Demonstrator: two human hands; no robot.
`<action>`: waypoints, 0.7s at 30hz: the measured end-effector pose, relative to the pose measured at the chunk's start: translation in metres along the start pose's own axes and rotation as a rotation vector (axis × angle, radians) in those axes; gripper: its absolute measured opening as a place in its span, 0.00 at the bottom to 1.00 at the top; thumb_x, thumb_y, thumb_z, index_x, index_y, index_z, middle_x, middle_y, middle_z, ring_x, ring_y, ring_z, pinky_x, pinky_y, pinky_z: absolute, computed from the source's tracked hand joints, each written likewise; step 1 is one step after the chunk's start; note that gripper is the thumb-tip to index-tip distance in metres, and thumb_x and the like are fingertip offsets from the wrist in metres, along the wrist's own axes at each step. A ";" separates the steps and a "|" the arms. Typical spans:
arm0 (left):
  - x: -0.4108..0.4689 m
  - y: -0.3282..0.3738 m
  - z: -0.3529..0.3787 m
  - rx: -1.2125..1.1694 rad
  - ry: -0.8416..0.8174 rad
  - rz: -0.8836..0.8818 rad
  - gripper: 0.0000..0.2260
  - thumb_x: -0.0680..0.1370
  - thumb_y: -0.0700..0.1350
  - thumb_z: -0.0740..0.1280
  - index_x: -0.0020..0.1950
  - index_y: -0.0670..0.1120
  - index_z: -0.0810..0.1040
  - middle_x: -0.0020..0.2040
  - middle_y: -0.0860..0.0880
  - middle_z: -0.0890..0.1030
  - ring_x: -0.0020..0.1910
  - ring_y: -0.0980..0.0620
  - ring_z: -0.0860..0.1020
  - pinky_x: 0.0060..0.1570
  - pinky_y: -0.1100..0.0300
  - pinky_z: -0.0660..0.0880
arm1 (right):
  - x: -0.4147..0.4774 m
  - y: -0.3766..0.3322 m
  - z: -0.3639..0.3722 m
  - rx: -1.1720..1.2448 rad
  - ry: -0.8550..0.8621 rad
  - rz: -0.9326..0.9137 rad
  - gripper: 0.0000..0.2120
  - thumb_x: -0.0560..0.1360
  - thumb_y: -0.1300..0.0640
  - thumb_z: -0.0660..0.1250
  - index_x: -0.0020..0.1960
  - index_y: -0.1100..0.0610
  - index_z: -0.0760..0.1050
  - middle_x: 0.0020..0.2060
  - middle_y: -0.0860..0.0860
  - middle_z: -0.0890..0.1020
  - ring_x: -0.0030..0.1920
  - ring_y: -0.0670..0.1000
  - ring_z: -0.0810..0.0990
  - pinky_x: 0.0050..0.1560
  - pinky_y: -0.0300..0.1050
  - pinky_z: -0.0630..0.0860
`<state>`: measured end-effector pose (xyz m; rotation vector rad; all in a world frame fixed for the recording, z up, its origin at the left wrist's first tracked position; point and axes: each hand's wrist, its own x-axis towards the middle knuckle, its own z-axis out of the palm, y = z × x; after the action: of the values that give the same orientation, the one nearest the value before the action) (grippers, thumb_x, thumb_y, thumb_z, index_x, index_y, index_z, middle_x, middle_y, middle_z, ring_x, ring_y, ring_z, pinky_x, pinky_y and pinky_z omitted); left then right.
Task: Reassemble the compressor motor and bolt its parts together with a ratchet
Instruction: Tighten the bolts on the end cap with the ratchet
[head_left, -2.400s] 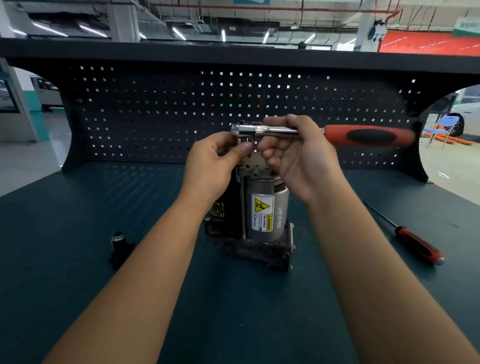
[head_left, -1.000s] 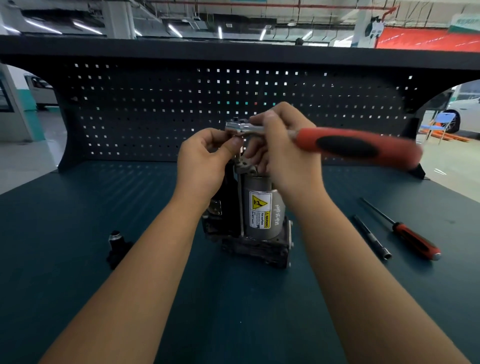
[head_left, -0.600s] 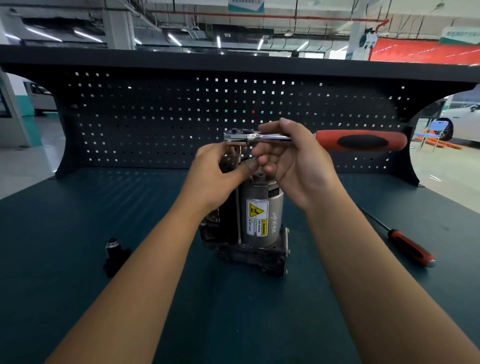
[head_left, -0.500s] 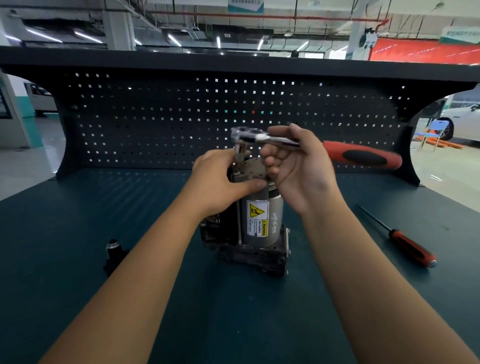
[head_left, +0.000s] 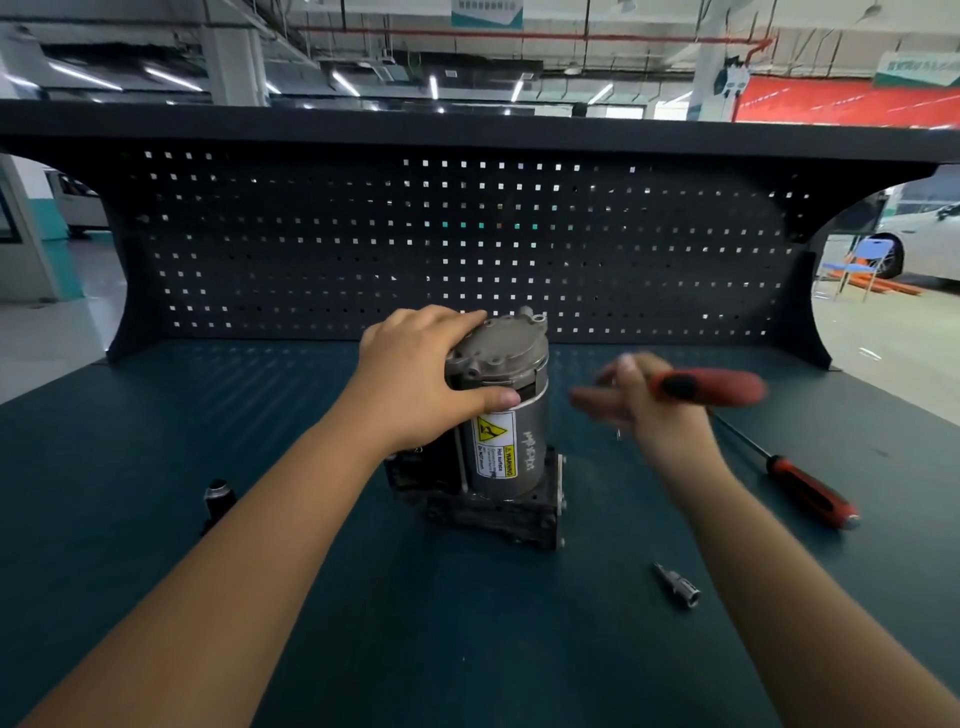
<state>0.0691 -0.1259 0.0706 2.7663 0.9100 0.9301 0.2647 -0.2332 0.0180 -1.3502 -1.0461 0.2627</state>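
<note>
Plainly the compressor motor (head_left: 501, 426) stands upright on the desk (head_left: 156, 441), near its middle, with its long axis vertical and its grey end cap (head_left: 501, 345) on top, tipped a little toward the camera. The left hand (head_left: 415, 374) grips it near the top: the fingers (head_left: 457, 319) curl over the cap's far edge and the thumb lies across the front of the cylinder, just above the yellow warning label (head_left: 496, 447).

The right hand (head_left: 649, 410) is to the right of the motor, near it but not touching, and holds the ratchet (head_left: 711, 387) by its red and black handle. The handle lies roughly level and points away to the right. The working end therefore faces left, toward the motor. I judge that the next move means carrying that end leftward, up over the cap, then down along the motor's axis onto a fastener at the cap's rim.

Much is unclear. The right hand is blurred, and the ratchet's head, with any socket on it, cannot be made out. Whether bolts sit in the cap's lugs I cannot tell. The left forearm covers part of the base.

A loose socket piece (head_left: 678, 590) lies on the desk nearer the person. A red-handled screwdriver (head_left: 810, 493) lies further right, and a small black part (head_left: 218, 496) lies to the left.
</note>
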 end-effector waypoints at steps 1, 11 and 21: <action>-0.002 0.000 -0.001 0.009 -0.009 -0.011 0.44 0.62 0.73 0.61 0.74 0.55 0.62 0.70 0.54 0.67 0.68 0.51 0.62 0.68 0.51 0.54 | -0.004 0.009 0.002 -0.098 -0.047 -0.009 0.13 0.82 0.57 0.55 0.43 0.57 0.74 0.44 0.62 0.84 0.42 0.51 0.83 0.45 0.39 0.77; -0.035 0.007 -0.007 0.106 -0.007 -0.032 0.51 0.57 0.77 0.58 0.76 0.57 0.54 0.67 0.58 0.59 0.63 0.50 0.64 0.63 0.54 0.63 | -0.040 0.041 0.019 -0.128 -0.356 0.114 0.25 0.76 0.76 0.59 0.68 0.57 0.65 0.64 0.50 0.73 0.50 0.34 0.79 0.50 0.36 0.78; -0.093 0.031 0.017 0.242 0.215 0.145 0.39 0.65 0.70 0.60 0.67 0.44 0.69 0.63 0.50 0.74 0.56 0.52 0.76 0.62 0.49 0.63 | -0.084 -0.018 0.021 0.144 -0.233 -0.066 0.45 0.57 0.23 0.66 0.59 0.57 0.72 0.54 0.50 0.82 0.56 0.45 0.80 0.52 0.40 0.77</action>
<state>0.0357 -0.2021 0.0160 3.0133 0.9153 1.2383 0.1960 -0.2828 -0.0081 -1.1724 -1.2392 0.4460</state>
